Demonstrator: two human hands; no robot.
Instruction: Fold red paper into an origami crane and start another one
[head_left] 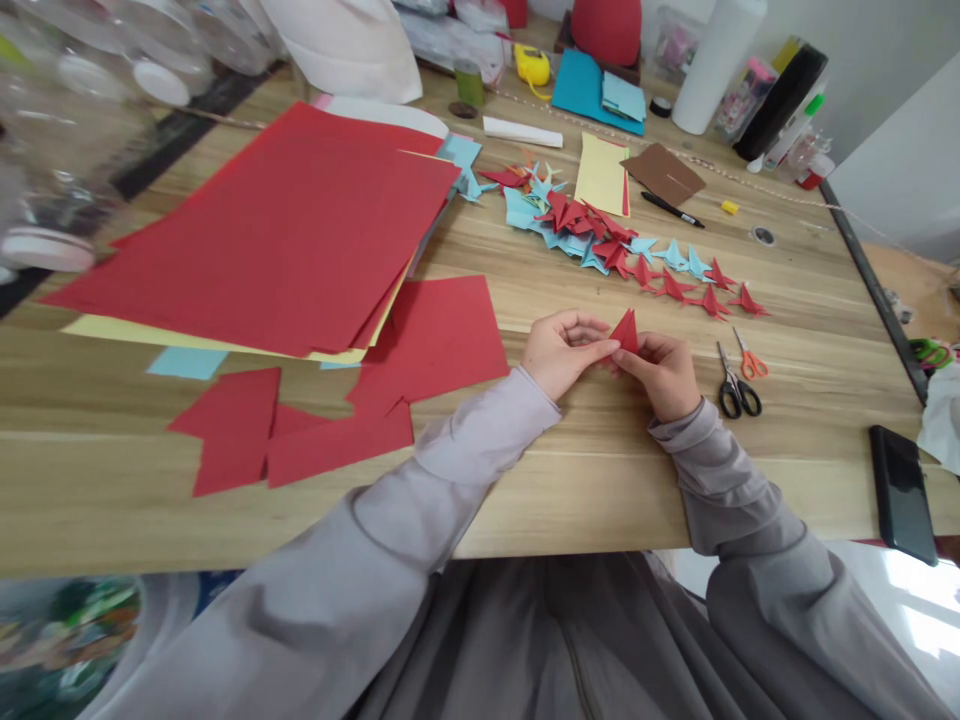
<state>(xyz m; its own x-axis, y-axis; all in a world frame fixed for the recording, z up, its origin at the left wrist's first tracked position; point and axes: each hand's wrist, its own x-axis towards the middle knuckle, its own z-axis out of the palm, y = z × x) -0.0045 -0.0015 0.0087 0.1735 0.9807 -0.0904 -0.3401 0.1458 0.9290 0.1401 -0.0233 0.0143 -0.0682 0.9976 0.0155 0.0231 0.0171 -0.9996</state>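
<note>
A small piece of folded red paper [627,331] is held upright over the table between my two hands, its pointed tip up. My left hand [564,350] pinches its lower left edge with thumb and fingers. On the other side, my right hand [663,374] grips the lower right edge. Just beyond lie several folded paper cranes [673,287], red and light blue, some in a row and others heaped. Black-handled scissors [737,393] and smaller orange-handled scissors [752,364] rest to the right of my right hand.
Large red sheets [285,230] are stacked at the left, with cut red pieces [450,340] nearby. A brown paper [663,173], black pen [673,209] and yellow tape measure [532,65] lie at the back. A phone [902,493] sits at the right front edge. Plastic jars [52,245] stand far left.
</note>
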